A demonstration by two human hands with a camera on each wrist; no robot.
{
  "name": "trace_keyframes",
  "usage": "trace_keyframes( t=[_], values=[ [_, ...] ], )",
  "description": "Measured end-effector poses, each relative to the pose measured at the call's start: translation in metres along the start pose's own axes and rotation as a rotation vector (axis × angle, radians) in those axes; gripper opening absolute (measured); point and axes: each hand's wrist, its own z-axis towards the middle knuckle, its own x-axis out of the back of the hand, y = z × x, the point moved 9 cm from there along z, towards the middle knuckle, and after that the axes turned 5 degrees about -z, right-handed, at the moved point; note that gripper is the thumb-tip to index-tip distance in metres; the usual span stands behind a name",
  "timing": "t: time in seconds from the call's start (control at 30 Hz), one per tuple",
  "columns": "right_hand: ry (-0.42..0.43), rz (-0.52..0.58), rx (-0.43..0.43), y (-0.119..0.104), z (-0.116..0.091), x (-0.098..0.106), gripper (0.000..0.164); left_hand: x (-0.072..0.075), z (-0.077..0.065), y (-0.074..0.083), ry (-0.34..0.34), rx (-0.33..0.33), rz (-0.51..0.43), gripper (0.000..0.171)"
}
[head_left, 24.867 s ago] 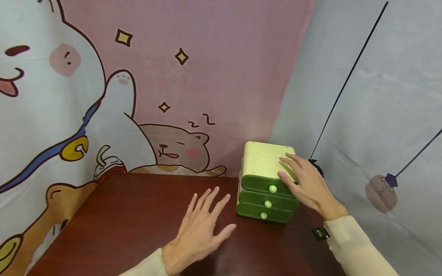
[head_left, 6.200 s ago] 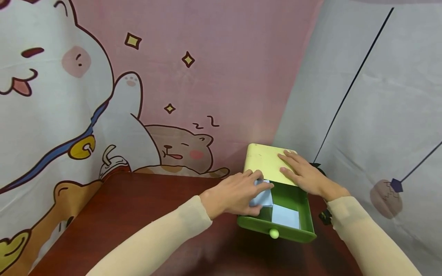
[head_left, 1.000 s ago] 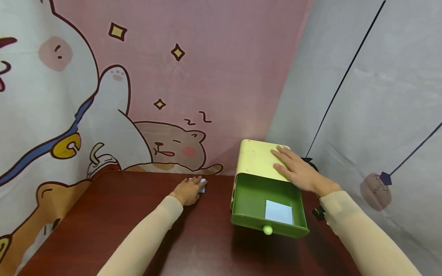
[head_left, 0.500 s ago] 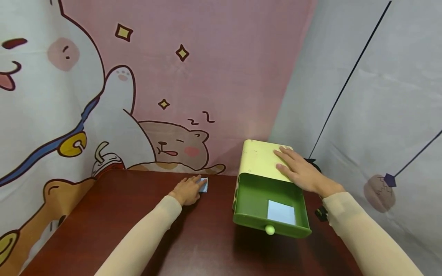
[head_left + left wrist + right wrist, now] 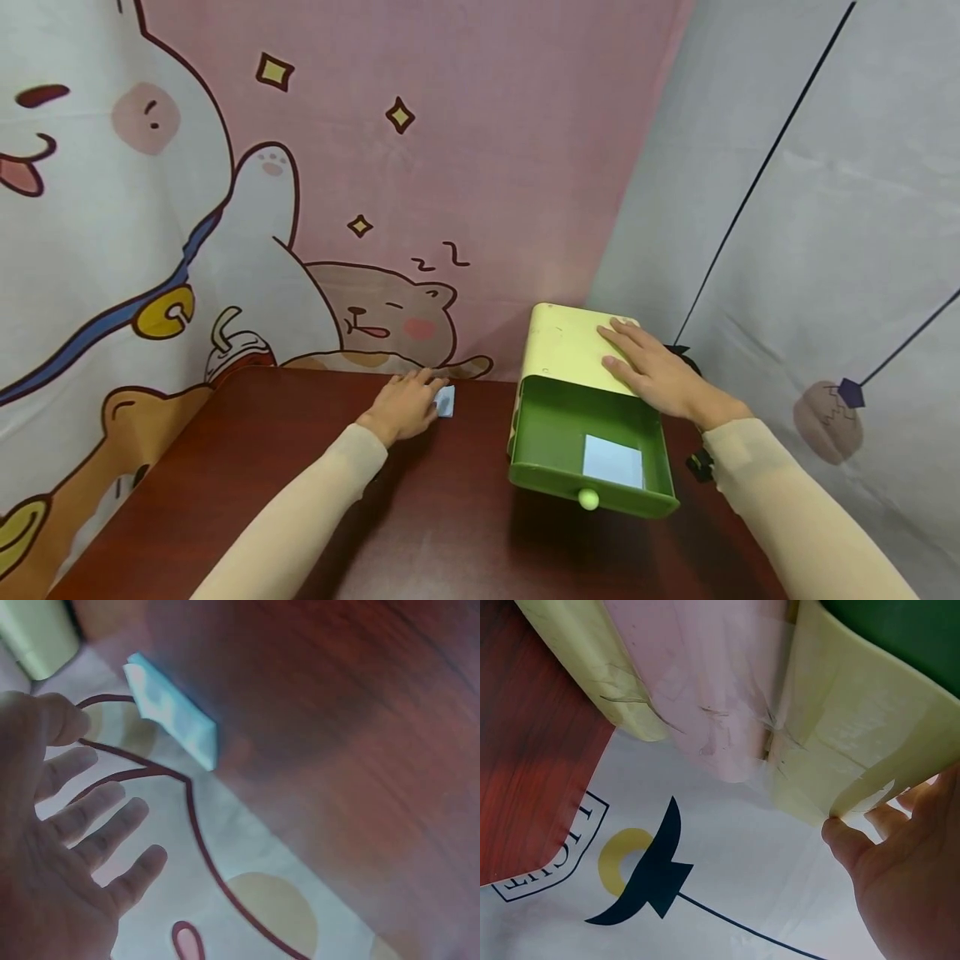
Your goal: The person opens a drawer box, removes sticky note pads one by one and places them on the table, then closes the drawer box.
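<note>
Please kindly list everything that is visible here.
Wooden table: 1, reddish-brown, foreground
Rounded-corner cabinet: 1, pale yellow and pink, on table
Open drawer: 1, green, in cabinet
Round knob: 1, light green, drawer front
Flat square piece: 1, pale blue, in drawer
Second piece: 1, pale blue, on table
Printed cloth: count unclear, pink and white, behind table
Unclear object: 1, black, right of drawer
Left hand: 1, cream sleeve, by second piece
Right hand: 1, cream sleeve, on cabinet
</note>
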Motion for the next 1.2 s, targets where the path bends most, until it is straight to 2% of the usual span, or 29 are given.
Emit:
trace_keyframes(
  t=[0.13, 0.37, 0.57, 0.8, 1.2],
  values=[
    [-0.003, 0.000, -0.002, 0.000, 0.000, 0.000, 0.072, 0.021, -0.002, 0.009, 0.080, -0.033, -0.027, 0.047],
    [0.004, 0.007, 0.003, -0.001, 0.001, 0.000, 0.071, 0.047, -0.011, 0.026, 0.155, -0.113, -0.067, 0.045],
    [0.005, 0.001, 0.002, 0.000, 0.001, -0.001, 0.071, 0.065, -0.017, 0.040, 0.224, -0.170, -0.049, 0.043],
    [0.002, -0.003, -0.002, 0.001, -0.001, 0.000, 0.072, 0.097, -0.020, 0.063, 0.329, -0.271, -0.024, 0.039],
    [-0.005, -0.006, 0.001, 0.001, 0.001, 0.001, 0.071, 0.137, -0.023, 0.105, 0.406, -0.402, -0.020, 0.034]
  ],
)
